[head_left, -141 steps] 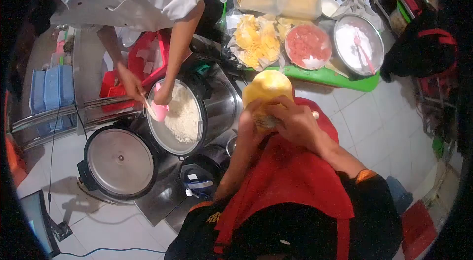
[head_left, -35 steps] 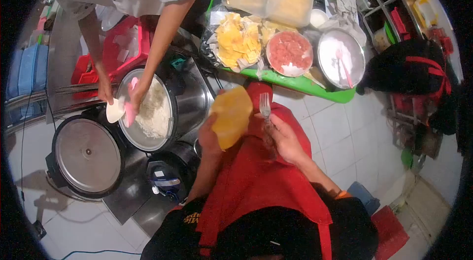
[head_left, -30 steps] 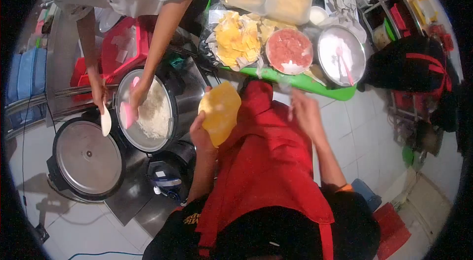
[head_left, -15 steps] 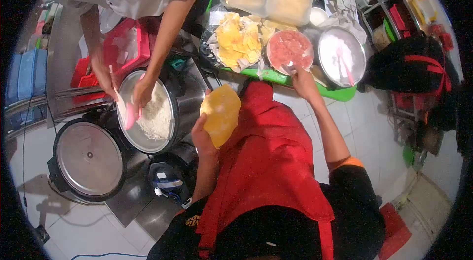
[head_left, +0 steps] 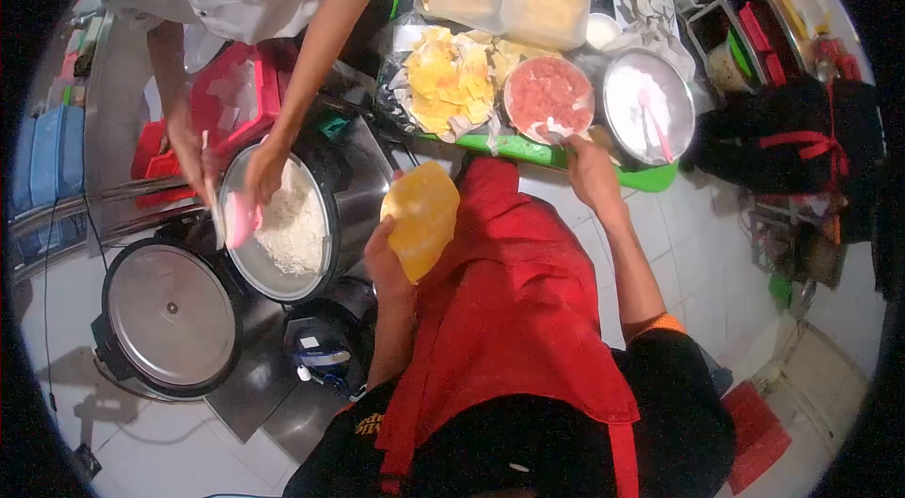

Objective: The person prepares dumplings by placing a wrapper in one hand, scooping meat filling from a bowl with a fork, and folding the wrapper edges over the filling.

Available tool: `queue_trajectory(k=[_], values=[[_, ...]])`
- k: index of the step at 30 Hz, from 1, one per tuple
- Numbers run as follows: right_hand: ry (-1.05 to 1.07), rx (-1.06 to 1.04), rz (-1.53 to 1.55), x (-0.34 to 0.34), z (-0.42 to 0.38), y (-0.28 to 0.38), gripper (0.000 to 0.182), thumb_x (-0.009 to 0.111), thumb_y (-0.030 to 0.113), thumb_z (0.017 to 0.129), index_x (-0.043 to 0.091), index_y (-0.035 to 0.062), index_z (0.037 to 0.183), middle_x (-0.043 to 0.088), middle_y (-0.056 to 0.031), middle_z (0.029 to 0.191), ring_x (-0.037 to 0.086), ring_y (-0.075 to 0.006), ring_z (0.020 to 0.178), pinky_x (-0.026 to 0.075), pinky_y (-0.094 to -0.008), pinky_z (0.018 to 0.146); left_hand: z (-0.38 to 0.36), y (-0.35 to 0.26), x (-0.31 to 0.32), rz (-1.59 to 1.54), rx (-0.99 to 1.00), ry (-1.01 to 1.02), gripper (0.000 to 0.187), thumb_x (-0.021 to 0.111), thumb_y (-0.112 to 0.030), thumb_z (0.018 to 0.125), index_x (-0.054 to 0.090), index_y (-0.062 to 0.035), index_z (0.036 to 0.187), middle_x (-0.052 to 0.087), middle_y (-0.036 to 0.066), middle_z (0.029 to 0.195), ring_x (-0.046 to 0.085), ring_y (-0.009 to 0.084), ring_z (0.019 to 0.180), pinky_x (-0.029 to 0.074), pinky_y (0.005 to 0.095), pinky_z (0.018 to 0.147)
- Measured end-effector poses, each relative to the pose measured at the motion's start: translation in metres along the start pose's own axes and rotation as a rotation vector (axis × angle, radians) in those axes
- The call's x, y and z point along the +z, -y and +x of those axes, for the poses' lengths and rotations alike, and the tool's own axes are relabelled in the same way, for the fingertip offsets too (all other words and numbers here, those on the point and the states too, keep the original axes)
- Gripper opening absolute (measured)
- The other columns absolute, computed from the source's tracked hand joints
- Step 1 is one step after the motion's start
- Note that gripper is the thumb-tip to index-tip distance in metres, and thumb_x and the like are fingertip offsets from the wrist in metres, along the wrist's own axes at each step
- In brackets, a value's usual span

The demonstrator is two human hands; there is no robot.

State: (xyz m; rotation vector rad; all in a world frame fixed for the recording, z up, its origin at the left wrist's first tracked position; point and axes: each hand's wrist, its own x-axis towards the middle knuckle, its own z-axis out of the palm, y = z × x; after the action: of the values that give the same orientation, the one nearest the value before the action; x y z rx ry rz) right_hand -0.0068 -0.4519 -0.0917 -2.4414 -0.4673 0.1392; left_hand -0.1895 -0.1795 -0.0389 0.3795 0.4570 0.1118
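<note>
My left hand (head_left: 386, 260) is closed on the edge of a thin yellow dough sheet (head_left: 420, 220), held up in front of my red apron. My right hand (head_left: 594, 179) grips a small metal utensil (head_left: 556, 138), its tip at the near rim of a bowl of pink minced meat (head_left: 550, 94). The utensil's exact kind does not show. Left of the meat lies a pile of yellow dough sheets (head_left: 445, 78) on crumpled paper. To its right stands a metal bowl of white powder (head_left: 627, 107) with a pink-handled tool (head_left: 660, 132) in it.
A co-worker in white works pink paddles (head_left: 243, 220) in a large cooker of rice (head_left: 292, 224). Its round lid (head_left: 172, 309) is at lower left. Plastic tubs (head_left: 545, 3) and a small white bowl (head_left: 601, 29) stand at the back of the green-edged table (head_left: 650, 179). Shelves line the right.
My right hand and its utensil shift slightly down at the meat bowl's near rim. The dough sheet stays in my left hand. The co-worker's hands move a little over the rice.
</note>
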Motion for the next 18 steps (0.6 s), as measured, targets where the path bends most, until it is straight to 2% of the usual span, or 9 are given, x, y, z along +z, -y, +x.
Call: queue_trajectory(k=[3, 5, 8, 13, 16, 18], values=[[0.042, 0.055, 0.007, 0.003, -0.004, -0.011, 0.023, 0.052, -0.001, 0.083, 0.063, 0.0001, 0.103, 0.063, -0.03, 0.086, 0.061, -0.0462, 0.082, 0.047, -0.0513, 0.073, -0.001, -0.002, -0.002, -0.018, 0.002, 0.054, 0.064, 0.049, -0.018, 0.092, 0.025, -0.0084, 0.151, 0.039, 0.017, 0.147, 0.046, 0.0335, 0.129, 0.041, 0.047, 0.106], [0.025, 0.004, -0.076, -0.004, -0.008, -0.018, 0.028, 0.05, -0.002, 0.083, 0.063, 0.0031, 0.107, 0.063, -0.0263, 0.086, 0.061, -0.0441, 0.081, 0.047, -0.0514, 0.07, -0.003, -0.003, -0.004, -0.02, -0.001, 0.029, 0.071, 0.052, -0.02, 0.089, 0.021, -0.0097, 0.152, 0.036, 0.017, 0.148, 0.043, 0.0374, 0.132, 0.04, 0.0525, 0.105], [0.03, -0.08, -0.064, -0.016, -0.02, -0.038, 0.032, 0.049, -0.002, 0.084, 0.063, 0.0058, 0.111, 0.061, -0.0226, 0.087, 0.061, -0.0421, 0.079, 0.047, -0.0516, 0.068, -0.002, -0.002, -0.006, -0.028, 0.008, 0.014, 0.07, 0.051, -0.02, 0.089, 0.021, -0.0099, 0.152, 0.036, 0.017, 0.149, 0.042, 0.0385, 0.132, 0.039, 0.0551, 0.105], [0.05, -0.007, -0.161, -0.045, -0.034, -0.033, 0.035, 0.049, -0.004, 0.084, 0.061, 0.007, 0.115, 0.06, -0.0212, 0.087, 0.06, -0.0406, 0.078, 0.048, -0.0493, 0.067, -0.001, -0.003, -0.001, -0.035, -0.004, -0.019, 0.069, 0.048, -0.017, 0.088, 0.022, -0.0098, 0.152, 0.035, 0.017, 0.149, 0.041, 0.0381, 0.133, 0.038, 0.0539, 0.106], [-0.021, -0.097, -0.09, -0.054, -0.029, -0.031, 0.036, 0.05, -0.004, 0.084, 0.06, 0.0066, 0.117, 0.062, -0.0226, 0.083, 0.061, -0.0405, 0.075, 0.048, -0.048, 0.065, 0.001, -0.003, -0.004, -0.041, -0.025, 0.007, 0.067, 0.048, -0.016, 0.09, 0.023, -0.0099, 0.152, 0.036, 0.016, 0.149, 0.042, 0.036, 0.132, 0.038, 0.0512, 0.107], [0.133, 0.313, 0.27, -0.057, -0.021, -0.019, 0.032, 0.052, -0.001, 0.085, 0.061, 0.0051, 0.116, 0.063, -0.0246, 0.079, 0.061, -0.0416, 0.074, 0.048, -0.047, 0.065, 0.001, -0.003, -0.004, -0.057, -0.033, 0.025, 0.066, 0.048, -0.015, 0.091, 0.024, -0.01, 0.152, 0.038, 0.016, 0.148, 0.044, 0.0344, 0.131, 0.038, 0.0498, 0.107]])
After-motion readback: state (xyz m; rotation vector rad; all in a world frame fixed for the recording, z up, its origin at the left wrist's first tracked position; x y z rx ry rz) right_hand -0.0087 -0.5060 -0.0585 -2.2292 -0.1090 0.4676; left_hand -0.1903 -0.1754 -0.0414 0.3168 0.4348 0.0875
